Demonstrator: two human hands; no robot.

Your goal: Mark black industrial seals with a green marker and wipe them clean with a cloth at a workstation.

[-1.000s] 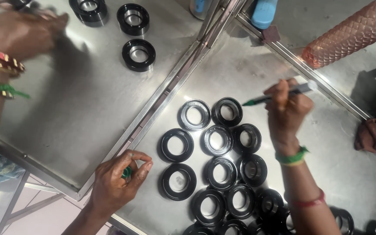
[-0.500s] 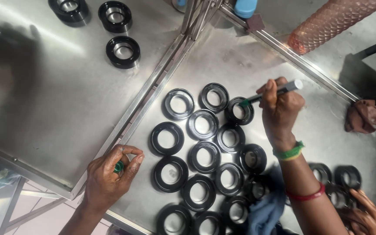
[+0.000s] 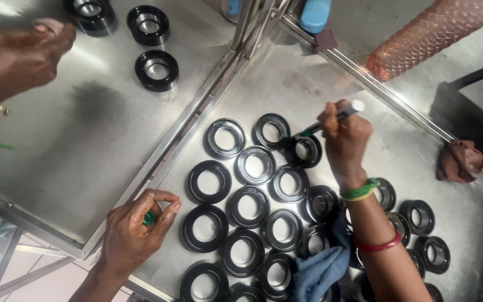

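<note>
While I watch from the head camera, my right hand is closed around a marker pen with a pale cap end and a green tip, and that tip rests on the rim of one black ring. This ring is glossy, round and flat, with a wide open centre that shows the steel beneath; it lies flat in the top row of the cluster of black rings, touching its neighbour to the left. I take it as my landmark.

Down and to the left of that ring, my left hand is curled shut on a small green cap, pinched between thumb and fingers, resting on the counter just beside the leftmost rings. Below the ring, the cluster runs in loose rows toward the near edge, rings touching or nearly touching, some overlapped at the right under my forearm. A blue cloth lies over the lower rings.

Left of the ring, a raised steel rail runs diagonally and splits the counter. Beyond it lie three thicker black rings with shiny inner sleeves, and another person's hand at the far left. Open steel lies above and right of the ring, bounded by a second rail. A brown rag sits well to the right, a pink textured roll beyond the rail.
</note>
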